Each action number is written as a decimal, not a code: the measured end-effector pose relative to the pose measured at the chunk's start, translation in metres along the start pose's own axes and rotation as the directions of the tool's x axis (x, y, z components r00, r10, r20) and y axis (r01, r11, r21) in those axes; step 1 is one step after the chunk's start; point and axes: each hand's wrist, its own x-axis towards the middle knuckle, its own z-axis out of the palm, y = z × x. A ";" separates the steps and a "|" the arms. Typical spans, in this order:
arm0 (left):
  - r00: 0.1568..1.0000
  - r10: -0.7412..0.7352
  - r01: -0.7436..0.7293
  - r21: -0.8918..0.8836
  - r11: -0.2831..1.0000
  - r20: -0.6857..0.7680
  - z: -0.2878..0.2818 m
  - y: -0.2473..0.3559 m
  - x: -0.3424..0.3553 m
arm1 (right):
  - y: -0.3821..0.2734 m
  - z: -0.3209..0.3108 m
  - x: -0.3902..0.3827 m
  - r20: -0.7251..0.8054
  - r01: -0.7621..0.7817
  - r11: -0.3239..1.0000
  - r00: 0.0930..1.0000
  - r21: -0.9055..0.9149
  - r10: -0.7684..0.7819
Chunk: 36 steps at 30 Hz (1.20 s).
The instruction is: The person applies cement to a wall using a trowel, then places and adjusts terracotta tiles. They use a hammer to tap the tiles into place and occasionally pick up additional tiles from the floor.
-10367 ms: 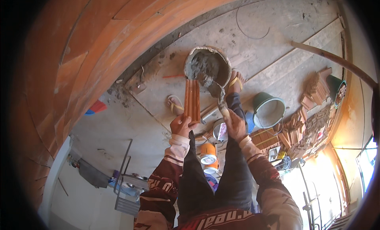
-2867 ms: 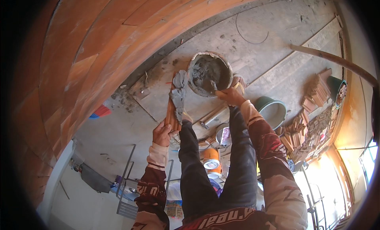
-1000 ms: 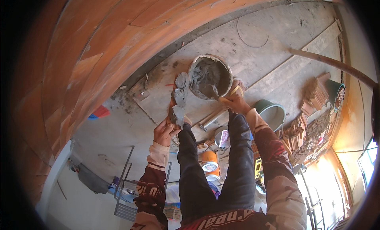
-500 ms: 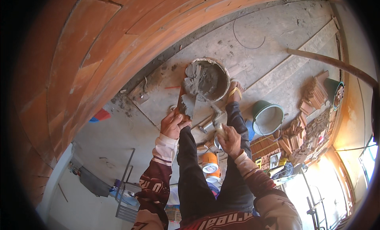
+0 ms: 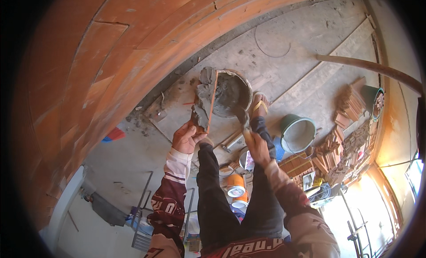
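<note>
My left hand [image 5: 186, 137] pinches the near end of a long, thin terracotta tile [image 5: 213, 100]. Lumpy grey mortar [image 5: 202, 116] lies along the tile, and its thin edge faces right. The tile reaches over the left rim of a round tub [image 5: 249, 87] with wet mortar [image 5: 228, 98] inside. In my right hand [image 5: 259, 149] is the handle of a trowel [image 5: 243, 118], its mortar-smeared blade near the tub's lower right rim. Part of that blade is hard to make out.
A terracotta-clad wall [image 5: 84, 80] curves along the left. To the right stand a green bucket [image 5: 298, 133] and stacks of tiles [image 5: 341, 151]. A hammer [image 5: 228, 145] and orange pails [image 5: 235, 183] are near my legs. A wooden pole [image 5: 372, 67] juts in from the right.
The tile has tilted so its thin edge shows on the right, and my left hand has shifted slightly left. My right hand has moved a little forward, its trowel now steeper beside the tub.
</note>
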 end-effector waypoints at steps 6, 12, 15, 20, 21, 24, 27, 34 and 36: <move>0.993 -0.010 0.013 -0.022 1.000 0.120 0.006 -0.007 -0.026 | 0.009 0.032 0.115 0.248 -0.120 0.989 0.959 -0.090 0.139; 0.992 -0.026 0.024 0.014 1.000 0.126 0.042 -0.001 -0.071 | -0.027 -0.007 0.082 0.227 0.123 0.948 0.972 -0.292 -0.056; 0.976 0.000 -0.007 0.033 0.999 0.220 0.064 0.012 -0.104 | -0.057 -0.045 0.044 0.141 0.196 0.972 0.974 -0.126 -0.178; 0.949 0.042 -0.064 0.061 0.996 0.314 0.107 0.035 -0.172 | -0.131 -0.117 -0.018 0.291 -0.161 0.488 0.935 0.858 -0.204; 0.928 0.066 -0.095 0.061 0.994 0.368 0.116 0.040 -0.187 | -0.149 -0.131 -0.032 0.283 -0.132 0.386 0.887 0.913 -0.365; 0.866 0.145 -0.166 0.002 0.986 0.479 0.145 0.058 -0.231 | -0.207 -0.169 -0.081 0.229 -0.160 0.166 0.735 0.973 -0.638; 0.807 0.223 -0.220 -0.073 0.973 0.547 0.173 0.072 -0.270 | -0.261 -0.195 -0.132 0.120 -0.117 0.055 0.671 0.992 -0.732; 0.757 0.375 -0.323 -0.191 0.927 0.535 0.223 0.093 -0.334 | -0.343 -0.235 -0.219 0.064 0.009 0.084 0.579 0.996 -0.813; 0.749 0.443 -0.367 -0.248 0.897 0.492 0.237 0.104 -0.344 | -0.367 -0.245 -0.225 0.080 0.010 0.106 0.581 0.994 -0.810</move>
